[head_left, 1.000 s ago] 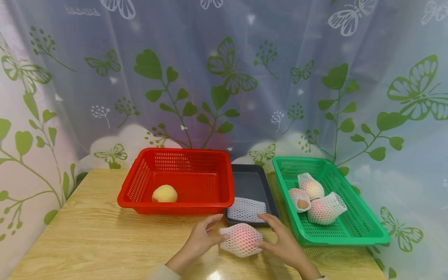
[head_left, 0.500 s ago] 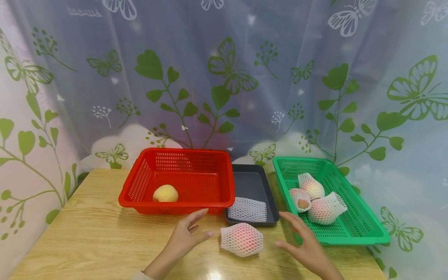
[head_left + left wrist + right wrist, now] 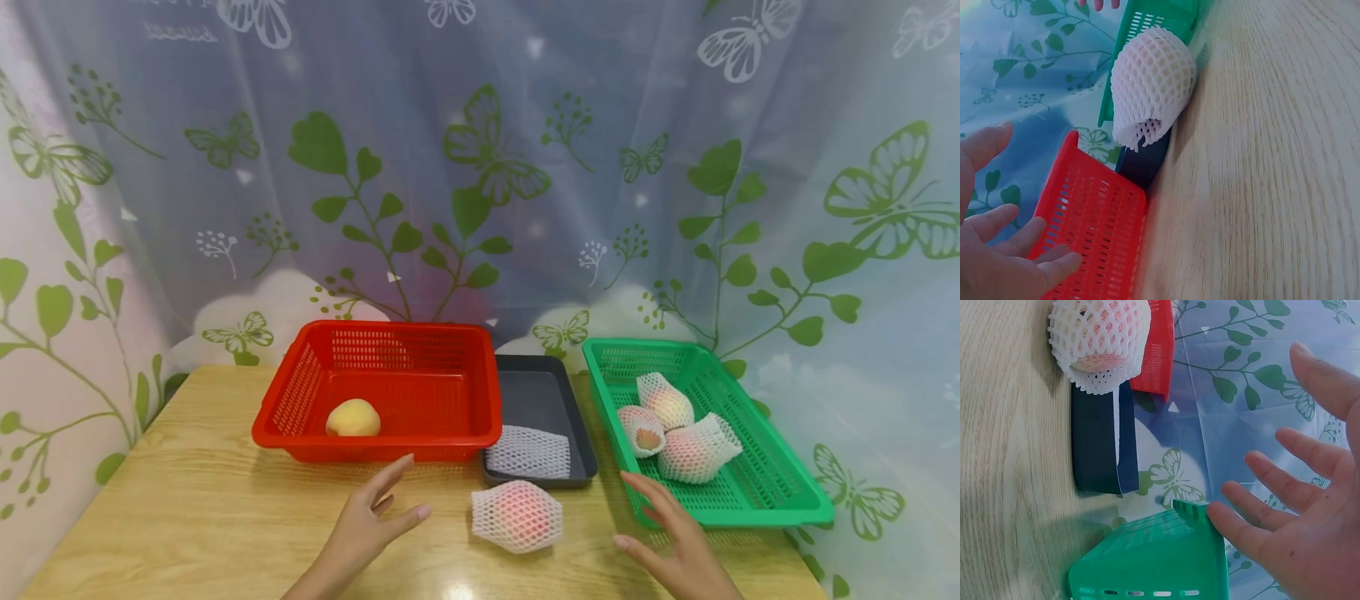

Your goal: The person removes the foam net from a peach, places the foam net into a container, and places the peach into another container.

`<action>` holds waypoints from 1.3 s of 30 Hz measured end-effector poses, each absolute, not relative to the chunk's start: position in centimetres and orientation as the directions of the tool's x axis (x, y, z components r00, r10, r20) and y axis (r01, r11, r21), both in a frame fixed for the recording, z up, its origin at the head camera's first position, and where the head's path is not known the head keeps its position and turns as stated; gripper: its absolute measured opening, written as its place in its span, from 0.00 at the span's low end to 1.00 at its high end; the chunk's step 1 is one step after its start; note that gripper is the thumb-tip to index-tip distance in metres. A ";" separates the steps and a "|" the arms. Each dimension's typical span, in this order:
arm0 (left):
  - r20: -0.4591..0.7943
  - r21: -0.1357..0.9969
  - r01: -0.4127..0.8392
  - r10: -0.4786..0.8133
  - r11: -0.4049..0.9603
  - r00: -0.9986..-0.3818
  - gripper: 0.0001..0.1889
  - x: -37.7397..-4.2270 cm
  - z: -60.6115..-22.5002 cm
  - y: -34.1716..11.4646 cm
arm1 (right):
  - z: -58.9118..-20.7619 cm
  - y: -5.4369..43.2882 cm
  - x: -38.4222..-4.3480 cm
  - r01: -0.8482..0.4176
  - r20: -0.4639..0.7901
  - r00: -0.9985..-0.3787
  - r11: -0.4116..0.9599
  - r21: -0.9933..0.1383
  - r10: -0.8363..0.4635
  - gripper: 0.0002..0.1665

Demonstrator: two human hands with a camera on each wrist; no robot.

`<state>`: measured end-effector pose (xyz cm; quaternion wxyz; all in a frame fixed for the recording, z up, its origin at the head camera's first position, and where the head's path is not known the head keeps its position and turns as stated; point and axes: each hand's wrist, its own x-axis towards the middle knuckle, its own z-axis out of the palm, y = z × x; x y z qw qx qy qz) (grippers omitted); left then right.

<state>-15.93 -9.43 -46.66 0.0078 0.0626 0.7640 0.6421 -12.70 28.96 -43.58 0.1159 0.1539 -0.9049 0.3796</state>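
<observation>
Pale wood-grain surface (image 3: 202, 508) spreads across the lower part of the frame, with two bare hands nearest, at its bottom edge. The left hand (image 3: 363, 523), lower left of centre, and the right hand (image 3: 678, 543), lower right, are both wide open, fingers loosely extended, holding nothing. Both have just drawn outward from the netted peach (image 3: 519, 518), which rests alone at the lower centre, between them and touched by neither. It sits inside its white foam net, whose ends look loose; to judge by the release, handling of this fruit is done for now.

Just beyond it, a dark tray (image 3: 534, 393) carries flat foam netting (image 3: 528, 452) at its near end. Left of centre, the red basket (image 3: 390, 452) contains a bare peach (image 3: 354, 418); at the right, the green basket (image 3: 757, 518) contains three netted peaches (image 3: 693, 454). Behind everything hangs a butterfly-and-leaf curtain (image 3: 420, 175).
</observation>
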 end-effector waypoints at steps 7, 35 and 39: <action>0.080 0.977 0.101 0.115 0.185 -0.990 0.37 -16.1 -47.0 -9.3 | -43.4 28.8 -12.6 -0.355 0.306 -0.932 0.664 -0.658 -0.196 0.40; 0.155 0.973 0.205 0.365 0.104 -0.918 0.34 -18.1 -48.3 -2.6 | -47.8 23.9 -17.1 -0.553 0.344 -0.828 0.543 -0.632 -0.443 0.37; 0.133 0.983 0.172 0.379 0.071 -0.916 0.34 -18.3 -49.4 -1.6 | -48.9 23.4 -17.4 -0.595 0.365 -0.799 0.537 -0.598 -0.479 0.37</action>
